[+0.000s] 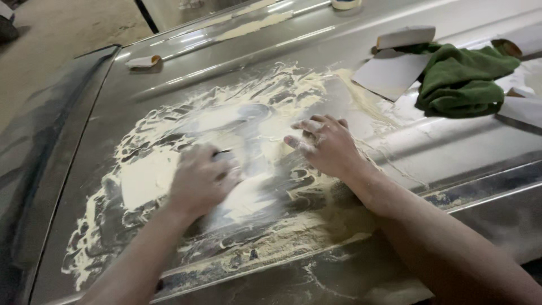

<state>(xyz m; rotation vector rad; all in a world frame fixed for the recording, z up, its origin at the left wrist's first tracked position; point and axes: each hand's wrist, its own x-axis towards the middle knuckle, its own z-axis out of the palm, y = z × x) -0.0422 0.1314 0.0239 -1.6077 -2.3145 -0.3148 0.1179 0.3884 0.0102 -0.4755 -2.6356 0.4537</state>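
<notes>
Hands on grey metal car panel (395, 11), smeared with cream filler paste (147, 175).
Left hand (200, 181) blurred, grip closed on small dark block (221, 153); right hand (326, 144) flat, fingers spread.

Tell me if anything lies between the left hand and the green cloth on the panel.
Yes. The right hand rests flat on the filler-smeared panel, between the left hand and the green cloth. A sheet of sandpaper also lies just before the cloth, partly under it.

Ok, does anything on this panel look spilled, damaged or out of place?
Yes. Pale yellow filler lies in ragged patches across the grey metal panel, with dust around the left hand and right hand. A crumpled green cloth lies bunched among loose sanding sheets.
</notes>
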